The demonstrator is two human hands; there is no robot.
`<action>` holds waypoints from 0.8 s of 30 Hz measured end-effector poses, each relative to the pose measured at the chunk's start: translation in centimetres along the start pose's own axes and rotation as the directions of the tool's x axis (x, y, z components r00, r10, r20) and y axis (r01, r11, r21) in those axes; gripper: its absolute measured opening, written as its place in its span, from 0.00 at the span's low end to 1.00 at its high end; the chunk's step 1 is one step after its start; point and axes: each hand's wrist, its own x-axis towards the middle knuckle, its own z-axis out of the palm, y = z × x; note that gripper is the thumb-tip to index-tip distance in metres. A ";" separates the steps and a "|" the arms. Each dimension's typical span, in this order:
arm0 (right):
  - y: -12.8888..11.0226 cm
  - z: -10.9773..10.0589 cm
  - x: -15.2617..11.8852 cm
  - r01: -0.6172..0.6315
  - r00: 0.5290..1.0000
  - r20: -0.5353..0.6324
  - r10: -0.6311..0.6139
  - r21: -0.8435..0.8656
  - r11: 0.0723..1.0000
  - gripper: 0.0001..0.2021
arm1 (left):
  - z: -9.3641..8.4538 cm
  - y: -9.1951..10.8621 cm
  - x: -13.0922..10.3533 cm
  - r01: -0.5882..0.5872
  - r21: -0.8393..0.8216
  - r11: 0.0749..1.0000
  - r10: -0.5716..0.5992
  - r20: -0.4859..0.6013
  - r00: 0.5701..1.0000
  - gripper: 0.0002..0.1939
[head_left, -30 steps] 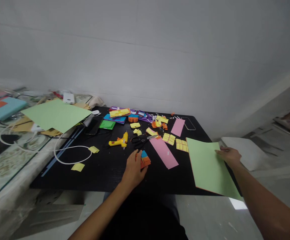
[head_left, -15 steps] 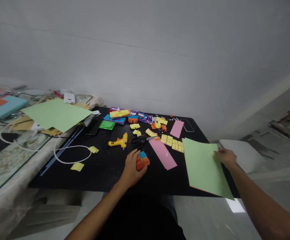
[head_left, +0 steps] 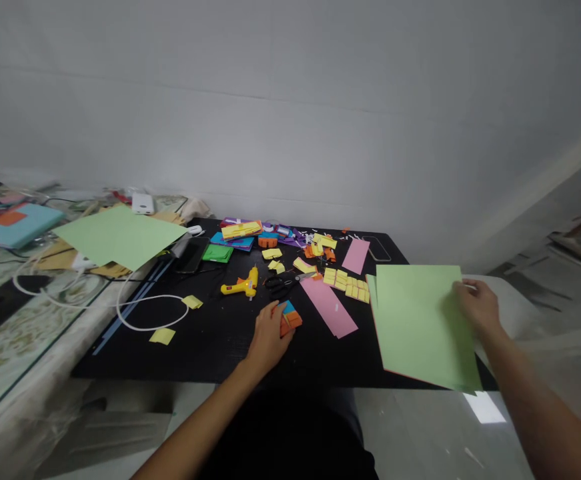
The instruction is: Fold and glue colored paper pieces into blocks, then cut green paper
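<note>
My left hand (head_left: 267, 339) is curled around a small orange and blue folded-paper block (head_left: 292, 320), which rests on the black table. On the right, my right hand (head_left: 480, 310) pinches the edge of a light green paper sheet (head_left: 417, 310) and holds it partly raised over other green paper at the table's right end. Scissors (head_left: 281, 285) with black handles and a yellow glue gun (head_left: 243, 285) lie beyond my left hand. Pink paper strips (head_left: 327, 310) lie between my hands, near rows of yellow folded-paper pieces (head_left: 346, 283).
Stacks of coloured paper (head_left: 240, 231) and paper scraps sit at the back of the table (head_left: 210, 347). A white cable (head_left: 145, 329) loops at the left near two small yellow papers (head_left: 163, 335). Another green sheet (head_left: 120, 235) lies on the cluttered left surface. A wall stands behind.
My right hand has shifted right and slightly up, lifting the top green sheet, whose far edge has risen. My left hand stays around the block. The whole view has shifted slightly.
</note>
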 end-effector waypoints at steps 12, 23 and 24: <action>-9.5 -2.6 -4.3 0.058 0.991 0.050 -0.122 0.668 0.742 0.12 | -3.1 4.8 9.0 -0.269 -0.204 0.941 0.267 -0.040 0.963 0.13; -19.4 5.2 -7.6 -0.243 0.851 0.407 -0.330 0.865 0.440 0.16 | -10.7 8.0 17.5 -0.047 -0.758 0.650 0.181 0.095 0.979 0.21; -20.0 5.9 -7.9 -0.242 0.856 0.403 -0.323 0.865 0.439 0.16 | -11.2 7.6 17.8 -0.035 -0.773 0.634 0.179 0.103 0.978 0.21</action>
